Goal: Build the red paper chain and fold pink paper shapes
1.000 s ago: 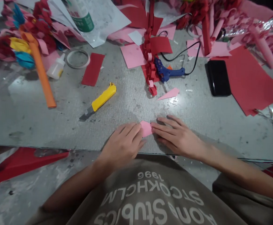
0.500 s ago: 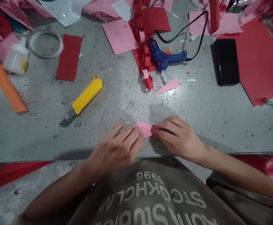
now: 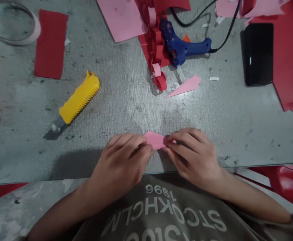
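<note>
A small folded piece of pink paper (image 3: 155,140) is held between my two hands near the table's front edge. The fingers of my left hand (image 3: 127,155) are closed on its left end. On its right, narrower end, my right hand (image 3: 193,154) pinches with thumb and fingertips. Both ends of the paper are partly hidden by my fingers. Farther up the table lies another pink paper piece (image 3: 186,86), pointed at its left tip, just below the nozzle of a blue glue gun (image 3: 184,48).
A yellow utility knife (image 3: 79,97) lies at left, blade showing. Behind it are a red paper rectangle (image 3: 51,43) and a tape roll (image 3: 37,28). A red and pink paper chain (image 3: 157,50) lies beside the glue gun. At right, a black phone-like object (image 3: 259,55) borders red paper (image 3: 290,63).
The view has come closer to the table, so things at the sides sit farther out. My left hand's thumb and fingers have shifted on the pink paper; both hands still hold it.
</note>
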A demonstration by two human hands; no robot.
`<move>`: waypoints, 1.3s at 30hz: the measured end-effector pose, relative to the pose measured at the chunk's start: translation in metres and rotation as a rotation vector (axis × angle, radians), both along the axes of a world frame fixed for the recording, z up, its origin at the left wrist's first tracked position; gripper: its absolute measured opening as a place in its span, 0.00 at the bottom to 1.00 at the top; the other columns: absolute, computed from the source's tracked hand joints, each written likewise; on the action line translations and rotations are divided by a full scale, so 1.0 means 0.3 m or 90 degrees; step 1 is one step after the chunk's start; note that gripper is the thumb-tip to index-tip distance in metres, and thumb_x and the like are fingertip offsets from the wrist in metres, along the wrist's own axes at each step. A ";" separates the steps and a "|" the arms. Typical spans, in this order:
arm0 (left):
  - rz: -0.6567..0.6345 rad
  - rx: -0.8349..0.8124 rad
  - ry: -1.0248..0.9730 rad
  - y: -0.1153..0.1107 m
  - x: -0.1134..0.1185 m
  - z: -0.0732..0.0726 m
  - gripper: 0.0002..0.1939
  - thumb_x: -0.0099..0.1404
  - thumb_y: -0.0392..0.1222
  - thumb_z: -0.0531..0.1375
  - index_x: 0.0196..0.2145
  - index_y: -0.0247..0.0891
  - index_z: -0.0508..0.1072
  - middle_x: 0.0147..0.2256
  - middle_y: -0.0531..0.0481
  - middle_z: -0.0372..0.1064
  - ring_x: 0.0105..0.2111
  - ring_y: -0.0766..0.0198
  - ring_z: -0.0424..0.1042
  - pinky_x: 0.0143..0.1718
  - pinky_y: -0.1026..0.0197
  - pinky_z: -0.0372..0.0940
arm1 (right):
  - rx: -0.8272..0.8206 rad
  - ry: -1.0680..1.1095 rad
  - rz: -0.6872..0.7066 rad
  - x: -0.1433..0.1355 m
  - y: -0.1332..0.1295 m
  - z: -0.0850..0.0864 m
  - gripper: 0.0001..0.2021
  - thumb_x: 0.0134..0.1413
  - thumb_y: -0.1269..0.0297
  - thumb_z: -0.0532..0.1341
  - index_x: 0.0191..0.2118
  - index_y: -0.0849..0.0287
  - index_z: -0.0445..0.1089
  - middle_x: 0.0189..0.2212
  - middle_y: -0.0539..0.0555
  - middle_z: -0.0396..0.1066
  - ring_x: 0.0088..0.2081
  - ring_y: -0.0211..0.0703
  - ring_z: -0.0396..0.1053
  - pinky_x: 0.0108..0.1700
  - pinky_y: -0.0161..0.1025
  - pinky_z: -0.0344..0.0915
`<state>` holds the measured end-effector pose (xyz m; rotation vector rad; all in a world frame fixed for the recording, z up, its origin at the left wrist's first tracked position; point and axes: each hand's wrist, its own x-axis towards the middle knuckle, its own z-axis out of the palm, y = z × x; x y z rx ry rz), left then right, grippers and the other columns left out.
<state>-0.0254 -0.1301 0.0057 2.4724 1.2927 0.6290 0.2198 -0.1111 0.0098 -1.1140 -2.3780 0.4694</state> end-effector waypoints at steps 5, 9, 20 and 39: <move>0.037 -0.090 -0.024 0.016 0.017 0.009 0.04 0.77 0.35 0.60 0.43 0.41 0.74 0.41 0.48 0.78 0.40 0.55 0.76 0.39 0.49 0.63 | -0.047 0.057 -0.040 -0.003 0.006 -0.006 0.03 0.68 0.74 0.69 0.43 0.60 0.78 0.43 0.54 0.82 0.43 0.46 0.76 0.47 0.48 0.70; 0.062 -0.112 -0.016 0.021 0.036 0.014 0.05 0.77 0.35 0.59 0.40 0.41 0.72 0.37 0.49 0.76 0.37 0.55 0.73 0.38 0.49 0.59 | -0.087 0.075 -0.056 -0.003 0.008 -0.004 0.03 0.67 0.73 0.70 0.43 0.60 0.79 0.42 0.54 0.82 0.42 0.45 0.76 0.46 0.48 0.69; 0.114 -0.090 0.051 0.012 0.057 0.017 0.03 0.74 0.37 0.61 0.40 0.43 0.69 0.39 0.46 0.75 0.40 0.50 0.74 0.42 0.44 0.57 | -0.135 0.075 -0.116 -0.032 0.002 0.009 0.05 0.67 0.75 0.68 0.39 0.60 0.77 0.40 0.53 0.80 0.41 0.45 0.73 0.45 0.50 0.64; 0.137 -0.117 0.118 0.034 0.071 0.036 0.06 0.75 0.41 0.59 0.37 0.46 0.69 0.35 0.47 0.72 0.38 0.49 0.73 0.39 0.42 0.58 | -0.157 0.061 -0.107 -0.022 0.010 0.025 0.06 0.68 0.76 0.67 0.40 0.57 0.75 0.41 0.53 0.81 0.39 0.45 0.74 0.41 0.50 0.62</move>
